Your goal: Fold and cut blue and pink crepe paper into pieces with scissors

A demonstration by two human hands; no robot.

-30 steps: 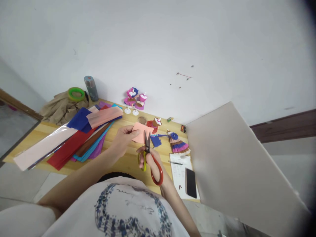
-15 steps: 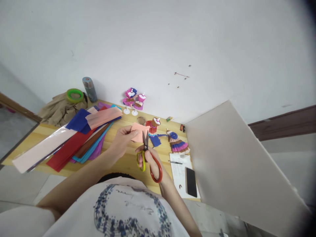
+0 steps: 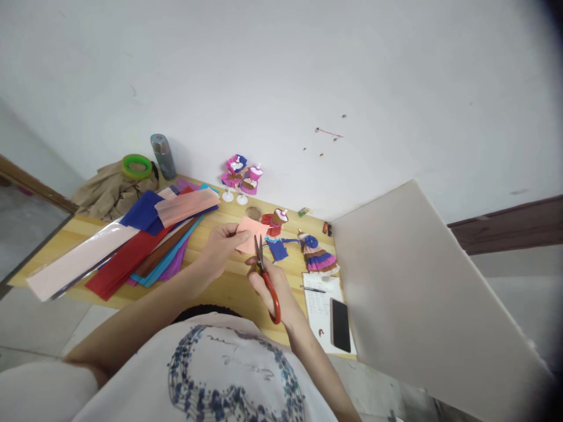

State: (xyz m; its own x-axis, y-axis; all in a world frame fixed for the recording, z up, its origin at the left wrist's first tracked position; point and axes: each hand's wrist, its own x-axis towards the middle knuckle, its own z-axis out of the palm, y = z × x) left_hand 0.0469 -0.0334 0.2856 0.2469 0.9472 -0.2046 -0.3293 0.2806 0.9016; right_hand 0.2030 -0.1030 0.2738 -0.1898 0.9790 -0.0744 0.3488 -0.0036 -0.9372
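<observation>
My left hand (image 3: 222,246) pinches the left edge of a piece of peach-coloured paper (image 3: 248,231), held up over the wooden table (image 3: 237,293). A pair of scissors (image 3: 269,284) with a red handle is in my right hand (image 3: 275,287), thumb and fingers around the handles. Its dark blades are slightly parted and lie by the paper's lower right edge; whether they touch it I cannot tell. Just beyond are a small dress form in brown and red (image 3: 276,220) and a blue paper piece (image 3: 278,249).
Coloured crepe paper strips (image 3: 145,246) cover the table's left side. Behind them are a flask (image 3: 163,157), a green tape ring (image 3: 136,167) and tan cloth (image 3: 105,190). At right lie a layered paper dress (image 3: 319,255), a phone (image 3: 340,325) and a pale upright panel (image 3: 422,281).
The scissors have turned in my right hand, so the yellow handle loop no longer shows. My left hand still holds the peach paper. The whole view has shifted slightly.
</observation>
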